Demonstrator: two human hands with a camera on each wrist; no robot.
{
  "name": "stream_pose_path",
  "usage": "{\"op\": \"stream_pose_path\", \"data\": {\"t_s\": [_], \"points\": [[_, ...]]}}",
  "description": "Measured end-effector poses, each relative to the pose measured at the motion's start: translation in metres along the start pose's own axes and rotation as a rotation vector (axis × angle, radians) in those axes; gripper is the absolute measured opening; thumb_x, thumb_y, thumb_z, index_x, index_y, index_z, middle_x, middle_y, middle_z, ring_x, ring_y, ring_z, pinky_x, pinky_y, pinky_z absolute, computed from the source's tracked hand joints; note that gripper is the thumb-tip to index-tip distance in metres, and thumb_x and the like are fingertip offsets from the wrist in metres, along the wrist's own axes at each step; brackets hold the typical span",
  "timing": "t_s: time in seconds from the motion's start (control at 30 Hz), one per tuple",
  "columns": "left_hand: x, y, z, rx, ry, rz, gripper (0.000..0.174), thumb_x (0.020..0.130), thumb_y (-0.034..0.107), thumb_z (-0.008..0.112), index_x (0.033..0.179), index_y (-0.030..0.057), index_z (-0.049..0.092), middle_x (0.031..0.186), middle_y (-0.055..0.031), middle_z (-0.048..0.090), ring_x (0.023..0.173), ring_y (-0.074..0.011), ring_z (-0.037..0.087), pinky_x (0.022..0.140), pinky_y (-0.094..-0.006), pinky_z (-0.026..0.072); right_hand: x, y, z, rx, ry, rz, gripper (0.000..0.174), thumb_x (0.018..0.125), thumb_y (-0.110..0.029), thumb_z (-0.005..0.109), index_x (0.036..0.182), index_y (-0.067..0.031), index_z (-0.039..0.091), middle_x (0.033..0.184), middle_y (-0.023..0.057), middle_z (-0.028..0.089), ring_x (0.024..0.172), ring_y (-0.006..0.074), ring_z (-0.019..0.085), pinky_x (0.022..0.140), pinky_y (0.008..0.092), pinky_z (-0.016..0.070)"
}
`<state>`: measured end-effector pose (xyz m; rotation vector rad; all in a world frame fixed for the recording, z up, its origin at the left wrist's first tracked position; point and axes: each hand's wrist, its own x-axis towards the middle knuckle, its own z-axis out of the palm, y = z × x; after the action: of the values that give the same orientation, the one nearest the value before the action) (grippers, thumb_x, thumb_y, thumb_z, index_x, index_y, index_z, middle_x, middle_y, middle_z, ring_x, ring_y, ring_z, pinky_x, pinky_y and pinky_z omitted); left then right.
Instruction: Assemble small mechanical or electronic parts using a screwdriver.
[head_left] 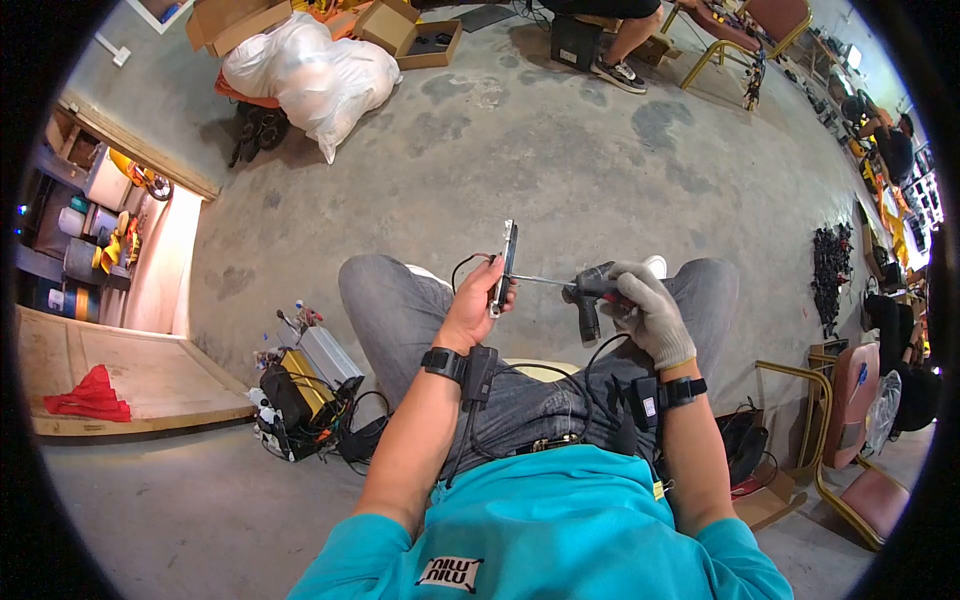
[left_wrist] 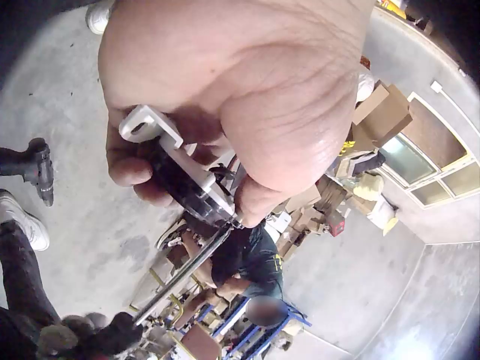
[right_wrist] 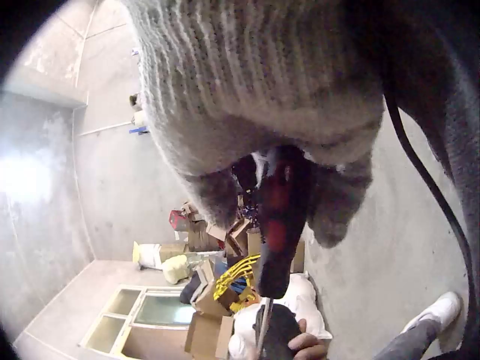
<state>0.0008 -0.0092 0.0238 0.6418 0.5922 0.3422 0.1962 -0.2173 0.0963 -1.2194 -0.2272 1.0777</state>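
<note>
My bare left hand (head_left: 472, 315) holds a narrow black part with a silver-white bracket (left_wrist: 180, 165) between thumb and fingers. A slotted tab stands out from one end of the bracket. My right hand (head_left: 655, 315), in a grey knit glove, grips a screwdriver by its black-and-red handle (right_wrist: 281, 217). Its metal shaft (left_wrist: 184, 274) points across to the left hand, and the tip is right at the end of the part, close to the left thumb. A black cordless drill (head_left: 587, 318) lies below the screwdriver, between the knees. A thin cable loops beside the left hand.
Left of the legs on the floor stand a silver-and-gold box (head_left: 325, 355) and tangled cables. Ahead are a white plastic bag (head_left: 310, 80) and an open cardboard box (head_left: 425, 45). A chair (head_left: 850, 410) stands at right. Another person's leg (head_left: 632, 50) shows at the top.
</note>
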Motion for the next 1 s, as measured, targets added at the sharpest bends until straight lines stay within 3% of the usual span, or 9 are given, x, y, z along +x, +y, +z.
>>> {"op": "stream_pose_path", "data": {"t_s": [0.17, 0.23, 0.37, 0.43, 0.53, 0.63, 0.77, 0.83, 1.0], "points": [[0.0, 0.001, 0.0, -0.023, 0.003, -0.003, 0.023, 0.105, 0.033, 0.054, 0.101, 0.0099, 0.057, 0.088, -0.006, 0.064, 0.071, -0.0152, 0.059, 0.06, -0.0307, 0.0478, 0.009, 0.014, -0.022, -0.138, -0.103, 0.181, 0.033, 0.098, -0.021, 0.061, 0.124, -0.0007, 0.057, 0.112, 0.0112, 0.062, 0.09, 0.017, 0.064, 0.074, 0.0289, 0.056], [0.0, 0.0, -0.002, -0.024, 0.025, -0.001, 0.024, 0.105, 0.033, 0.054, 0.101, 0.0097, 0.058, 0.088, -0.0061, 0.064, 0.071, -0.0152, 0.059, 0.06, -0.0308, 0.0478, 0.001, 0.002, -0.002, -0.035, 0.007, 0.038, 0.033, 0.1, -0.028, 0.059, 0.12, -0.0021, 0.059, 0.106, 0.0106, 0.063, 0.083, 0.0162, 0.063, 0.069, 0.0272, 0.0553], [0.001, -0.001, -0.003, -0.031, -0.01, -0.004, 0.023, 0.105, 0.032, 0.054, 0.101, 0.0096, 0.058, 0.088, -0.0069, 0.065, 0.07, -0.0154, 0.06, 0.059, -0.0306, 0.0481, -0.002, -0.002, 0.002, 0.051, 0.007, -0.048, 0.033, 0.1, -0.029, 0.058, 0.119, -0.0016, 0.059, 0.103, 0.0108, 0.064, 0.076, 0.0157, 0.062, 0.064, 0.0262, 0.0544], [0.001, 0.0, -0.002, -0.035, -0.015, -0.009, 0.023, 0.105, 0.032, 0.054, 0.102, 0.0095, 0.058, 0.088, -0.0071, 0.065, 0.07, -0.0155, 0.06, 0.059, -0.0306, 0.0482, 0.001, -0.001, -0.004, 0.109, -0.081, 0.132, 0.029, 0.098, -0.019, 0.059, 0.121, -0.0002, 0.058, 0.108, 0.0129, 0.063, 0.086, 0.0171, 0.066, 0.067, 0.0275, 0.0569], [0.002, -0.001, -0.005, -0.075, -0.005, -0.016, 0.023, 0.105, 0.032, 0.054, 0.102, 0.0096, 0.058, 0.088, -0.0075, 0.065, 0.07, -0.016, 0.061, 0.059, -0.0305, 0.0485, 0.009, 0.006, -0.021, 0.014, -0.122, 0.228, 0.03, 0.099, -0.019, 0.06, 0.121, 0.0002, 0.057, 0.111, 0.0138, 0.063, 0.089, 0.0179, 0.066, 0.069, 0.0278, 0.0575], [0.001, 0.0, -0.005, -0.087, -0.01, -0.018, 0.022, 0.105, 0.032, 0.055, 0.103, 0.0096, 0.058, 0.088, -0.0076, 0.065, 0.07, -0.0162, 0.061, 0.059, -0.0305, 0.0486, 0.004, 0.003, 0.002, 0.059, 0.03, 0.028, 0.031, 0.101, -0.026, 0.057, 0.119, -0.0007, 0.058, 0.102, 0.0119, 0.064, 0.078, 0.0163, 0.063, 0.062, 0.0267, 0.0541], [0.001, 0.0, -0.004, -0.052, -0.011, -0.012, 0.022, 0.105, 0.031, 0.055, 0.102, 0.0099, 0.058, 0.088, -0.0073, 0.064, 0.07, -0.0161, 0.06, 0.059, -0.0306, 0.0486, 0.001, 0.0, 0.0, 0.073, 0.019, 0.001, 0.03, 0.101, -0.024, 0.057, 0.12, -0.0009, 0.058, 0.102, 0.0117, 0.063, 0.077, 0.0166, 0.063, 0.062, 0.0275, 0.0544], [0.002, -0.001, -0.005, -0.049, -0.011, -0.011, 0.022, 0.105, 0.031, 0.056, 0.102, 0.01, 0.057, 0.087, -0.0073, 0.064, 0.07, -0.016, 0.06, 0.059, -0.0307, 0.0485, 0.011, 0.013, -0.023, 0.001, -0.149, 0.213, 0.03, 0.098, -0.018, 0.059, 0.122, -0.0006, 0.057, 0.106, 0.0122, 0.063, 0.087, 0.018, 0.065, 0.069, 0.0273, 0.0554], [0.002, 0.0, -0.006, -0.056, -0.022, -0.018, 0.023, 0.104, 0.033, 0.057, 0.102, 0.0102, 0.057, 0.088, -0.0076, 0.064, 0.071, -0.0163, 0.061, 0.06, -0.0311, 0.0488, 0.002, 0.0, 0.006, 0.033, 0.017, 0.048, 0.031, 0.099, -0.022, 0.059, 0.12, -0.0001, 0.058, 0.1, 0.0105, 0.062, 0.08, 0.0166, 0.062, 0.065, 0.027, 0.0529]]}}
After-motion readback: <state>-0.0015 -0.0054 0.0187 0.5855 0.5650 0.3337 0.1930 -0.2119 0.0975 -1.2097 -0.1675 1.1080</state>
